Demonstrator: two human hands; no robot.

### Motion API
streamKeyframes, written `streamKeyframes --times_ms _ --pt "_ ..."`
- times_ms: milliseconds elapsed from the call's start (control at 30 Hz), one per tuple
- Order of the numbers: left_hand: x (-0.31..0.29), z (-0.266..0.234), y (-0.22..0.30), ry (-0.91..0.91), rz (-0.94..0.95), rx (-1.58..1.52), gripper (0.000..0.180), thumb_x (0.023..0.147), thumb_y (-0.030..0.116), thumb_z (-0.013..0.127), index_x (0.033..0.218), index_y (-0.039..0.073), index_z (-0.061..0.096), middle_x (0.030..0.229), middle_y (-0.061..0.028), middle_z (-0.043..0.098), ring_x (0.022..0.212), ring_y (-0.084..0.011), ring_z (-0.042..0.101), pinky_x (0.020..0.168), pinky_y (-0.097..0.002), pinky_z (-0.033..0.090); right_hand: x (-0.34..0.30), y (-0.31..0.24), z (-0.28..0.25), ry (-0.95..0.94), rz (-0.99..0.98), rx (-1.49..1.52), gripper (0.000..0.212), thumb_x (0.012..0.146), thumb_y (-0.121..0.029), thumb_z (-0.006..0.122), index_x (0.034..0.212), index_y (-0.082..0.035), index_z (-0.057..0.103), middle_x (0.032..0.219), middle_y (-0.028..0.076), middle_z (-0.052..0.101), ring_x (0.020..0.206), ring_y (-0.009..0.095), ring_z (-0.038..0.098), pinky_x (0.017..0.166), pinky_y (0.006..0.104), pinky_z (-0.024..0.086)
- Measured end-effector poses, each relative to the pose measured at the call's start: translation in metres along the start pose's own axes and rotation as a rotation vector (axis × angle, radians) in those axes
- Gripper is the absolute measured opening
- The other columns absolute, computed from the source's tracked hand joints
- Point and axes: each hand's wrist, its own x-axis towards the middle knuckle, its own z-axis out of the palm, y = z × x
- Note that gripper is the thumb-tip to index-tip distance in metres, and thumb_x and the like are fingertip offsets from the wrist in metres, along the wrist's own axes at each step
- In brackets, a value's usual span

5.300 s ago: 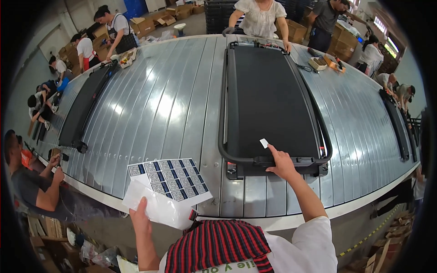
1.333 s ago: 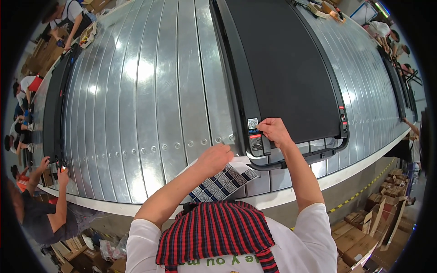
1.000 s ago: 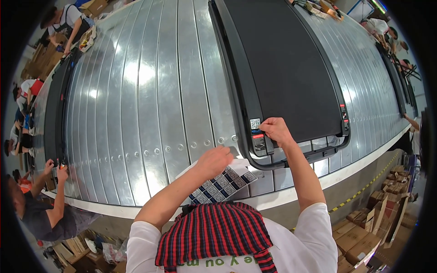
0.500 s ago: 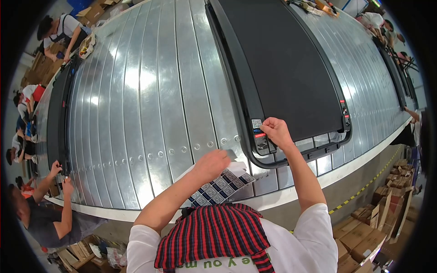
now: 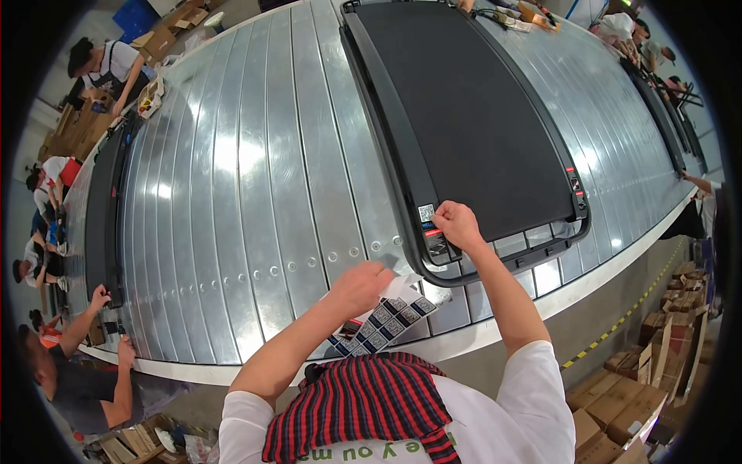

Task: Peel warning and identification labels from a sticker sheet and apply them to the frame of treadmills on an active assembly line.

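A large black panel in a rounded black frame (image 5: 495, 139) lies on the metal table. Near its close left corner is a square code sticker (image 5: 426, 213), above a red, black and white label (image 5: 437, 243). My right hand (image 5: 458, 224) is closed, thumb and fingertips pinched at the sticker's right edge; what is between them, if anything, is hidden. Lower left, my left hand (image 5: 359, 288) is closed on a sheet of code stickers (image 5: 386, 321), bent at the table's near edge. A bare white strip of the sheet shows beside its fingers.
The table (image 5: 224, 201) has long ribbed metal slats. Another long black frame (image 5: 104, 224) lies at the left, where a co-worker's hands (image 5: 100, 296) work on it. More black frames (image 5: 657, 108) lie far right. Cardboard boxes (image 5: 618, 398) are stacked on the floor at lower right.
The view has shifted slightly. My left hand has lowered a little, and the sticker sheet is now bent, baring a red and black label. My right hand stays by the sticker.
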Motion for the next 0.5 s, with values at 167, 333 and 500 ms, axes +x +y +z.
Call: streamKeyframes --times_ms 167,333,500 --pt "0.006 -0.002 0.002 -0.06 0.026 0.008 0.011 0.073 0.006 0.046 0.084 0.005 0.048 0.078 -0.0123 0.054 0.078 -0.0284 0.055 0.065 -0.0386 0.045 -0.005 -0.013 -0.004 -0.012 0.084 -0.078 0.013 0.07 -0.019 0.057 0.071 -0.006 0.059 0.064 0.01 0.06 0.065 0.026 0.059 0.061 0.0357 0.045" --pt "0.019 0.007 -0.007 0.02 0.146 0.015 0.015 0.07 0.005 0.047 0.085 0.005 0.046 0.068 -0.0117 0.055 0.066 -0.0313 0.056 0.055 -0.0425 0.044 -0.006 -0.015 -0.002 0.05 0.066 -0.121 0.013 0.069 -0.019 0.056 0.07 -0.007 0.059 0.066 0.011 0.06 0.067 0.027 0.059 0.061 0.0363 0.046" --pt "0.044 0.01 -0.004 0.025 0.109 0.118 0.028 0.074 0.009 0.045 0.102 0.007 0.046 0.065 -0.0116 0.057 0.061 -0.0315 0.057 0.051 -0.0426 0.044 -0.004 -0.012 -0.007 -0.006 0.063 -0.109 0.013 0.069 -0.02 0.056 0.07 -0.008 0.059 0.066 0.01 0.06 0.067 0.027 0.059 0.062 0.0368 0.046"
